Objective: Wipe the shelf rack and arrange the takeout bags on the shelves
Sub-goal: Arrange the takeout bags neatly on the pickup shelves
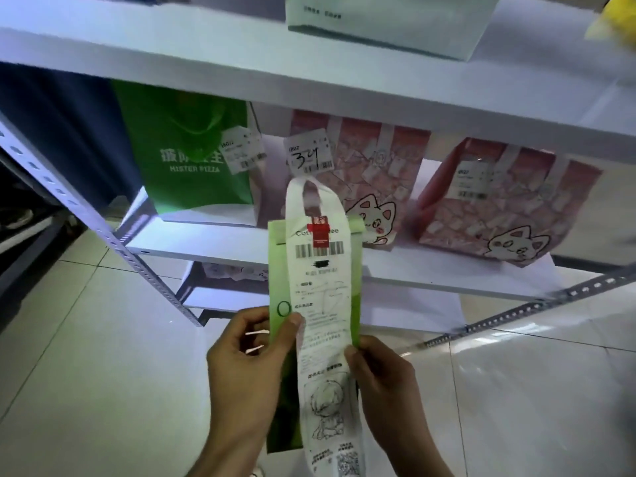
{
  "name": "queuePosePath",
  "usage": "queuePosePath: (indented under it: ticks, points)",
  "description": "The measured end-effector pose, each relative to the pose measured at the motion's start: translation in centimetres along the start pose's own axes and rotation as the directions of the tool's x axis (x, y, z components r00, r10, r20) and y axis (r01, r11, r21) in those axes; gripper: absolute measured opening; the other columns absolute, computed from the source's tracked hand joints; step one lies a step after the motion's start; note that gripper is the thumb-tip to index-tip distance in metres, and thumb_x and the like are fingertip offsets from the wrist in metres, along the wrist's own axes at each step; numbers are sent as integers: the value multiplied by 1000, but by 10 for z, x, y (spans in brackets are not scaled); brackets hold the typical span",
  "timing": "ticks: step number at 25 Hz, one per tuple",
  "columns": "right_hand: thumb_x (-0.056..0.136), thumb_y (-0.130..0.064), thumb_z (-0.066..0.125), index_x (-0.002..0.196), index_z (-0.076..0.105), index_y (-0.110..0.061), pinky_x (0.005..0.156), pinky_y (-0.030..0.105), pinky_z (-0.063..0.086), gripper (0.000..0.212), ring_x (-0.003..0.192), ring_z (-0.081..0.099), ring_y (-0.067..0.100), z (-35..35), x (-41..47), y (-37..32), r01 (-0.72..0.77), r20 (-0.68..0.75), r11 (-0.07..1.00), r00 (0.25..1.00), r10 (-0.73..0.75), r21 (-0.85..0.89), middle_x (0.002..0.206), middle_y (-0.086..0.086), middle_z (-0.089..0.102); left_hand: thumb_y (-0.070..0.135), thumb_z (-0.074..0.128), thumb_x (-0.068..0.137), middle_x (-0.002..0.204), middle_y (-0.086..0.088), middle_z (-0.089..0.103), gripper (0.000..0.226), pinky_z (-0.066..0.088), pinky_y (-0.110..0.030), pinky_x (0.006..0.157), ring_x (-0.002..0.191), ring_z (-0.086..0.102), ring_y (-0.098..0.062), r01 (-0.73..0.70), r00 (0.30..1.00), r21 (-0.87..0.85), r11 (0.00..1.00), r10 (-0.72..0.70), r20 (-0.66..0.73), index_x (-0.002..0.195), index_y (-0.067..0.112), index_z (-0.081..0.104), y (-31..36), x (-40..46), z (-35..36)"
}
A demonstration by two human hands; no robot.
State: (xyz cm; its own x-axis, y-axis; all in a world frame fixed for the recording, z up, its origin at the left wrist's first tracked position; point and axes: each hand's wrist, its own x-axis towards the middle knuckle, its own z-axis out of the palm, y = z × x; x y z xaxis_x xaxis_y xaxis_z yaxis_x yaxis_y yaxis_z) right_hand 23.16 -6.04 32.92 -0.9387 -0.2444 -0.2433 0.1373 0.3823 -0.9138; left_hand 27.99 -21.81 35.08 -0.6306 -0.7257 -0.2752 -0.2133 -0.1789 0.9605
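A narrow light-green takeout bag (279, 270) with a white loop handle hangs in front of the white shelf rack (241, 77). A long white receipt (325, 339) runs down its front. My left hand (246, 359) grips the bag's left edge, thumb on the receipt. My right hand (382, 383) pinches the receipt's right edge against the bag. On the middle shelf stand a green Mister Pizza bag (192, 160) and two pink cat-print bags (375, 173) (509, 208). A white bag (385, 22) sits on the upper shelf.
Perforated metal uprights (113, 239) (537, 308) frame the rack on both sides. A lower shelf (220, 294) holds another partly hidden bag. A yellow object (619, 18) shows at the top right. Pale floor tiles (103, 373) lie below.
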Motion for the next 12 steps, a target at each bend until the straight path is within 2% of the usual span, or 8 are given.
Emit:
queuePosePath:
  ticks: [3,5,8,10,12]
  points:
    - [97,-11,62,83,74,-19,65,20,56,20,73,72,6,4,20,5,-15,62,999,998,17,-42,80,-6,77,24,79,83,80,6,76,7,55,-14,56,72,70,-10,-31,999,11,999,31,-27,81,30,76,-7,19,2]
    - [95,-10,61,82,74,-17,62,20,55,20,69,71,7,6,33,8,-22,122,998,992,30,-61,77,-7,76,27,77,84,81,10,77,7,57,-17,57,72,71,-9,-50,998,22,998,51,-40,83,33,76,-11,28,4]
    - [91,-8,56,86,76,-17,76,41,62,23,81,74,17,4,58,4,-42,215,997,975,54,-59,87,-4,78,27,77,85,80,13,77,6,56,-16,54,66,72,-6,-39,998,11,999,40,-58,85,32,76,-18,40,5]
    - [94,-7,56,91,77,-17,84,46,61,23,90,73,18,-3,86,-1,-33,96,999,995,33,-3,94,-1,77,24,76,86,83,13,78,6,56,-15,58,65,72,-5,-42,998,-9,999,42,-56,88,29,78,-23,47,6]
    - [95,-8,60,103,73,-13,88,43,60,15,89,71,17,-15,125,-9,2,-142,995,990,12,98,95,2,75,22,75,87,88,14,78,8,60,-20,63,69,73,-7,-33,997,-20,999,31,-64,92,27,78,-28,54,5]
